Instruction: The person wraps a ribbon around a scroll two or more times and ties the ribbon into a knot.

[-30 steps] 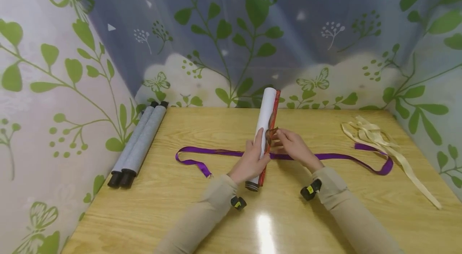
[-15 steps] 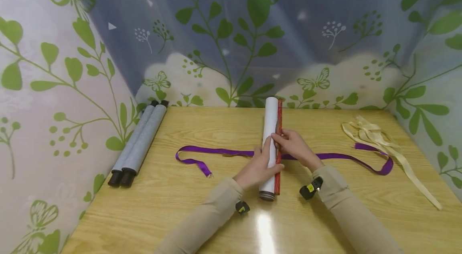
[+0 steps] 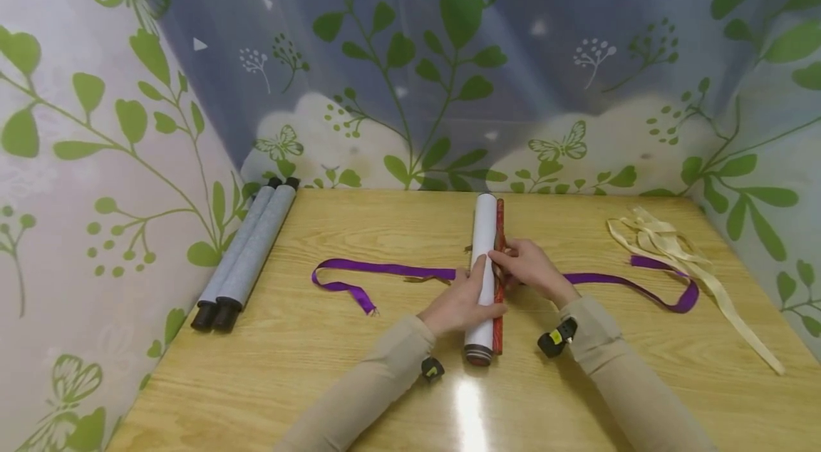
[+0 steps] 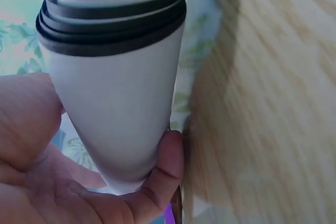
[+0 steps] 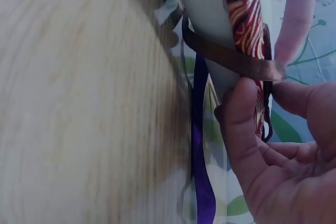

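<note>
A white rolled scroll [image 3: 484,231] with a red patterned edge strip [image 3: 499,224] lies lengthwise across a purple ribbon [image 3: 391,269] at mid-table. My left hand [image 3: 457,302] grips the roll, fingers curled round it; the left wrist view shows its layered dark-edged end above the hand [image 4: 79,187]. At the roll's right side, my right hand [image 3: 532,270] holds the red edge. In the right wrist view, a brown band [image 5: 231,59] crosses the roll and red strip [image 5: 244,14], between the fingers and thumb of the right hand [image 5: 283,145]. The band's far part is hidden.
Two grey rolls with black ends [image 3: 256,252] lie side by side at the table's left edge. A cream ribbon [image 3: 673,242] is heaped at the right, its tail running toward the front. A patterned curtain [image 3: 410,81] stands behind the table [image 3: 359,224].
The scroll has moved right and nearer and now lies straighter. My left hand has moved right with it. My right hand has shifted slightly right and nearer, and its fingers have closed in on the roll's edge.
</note>
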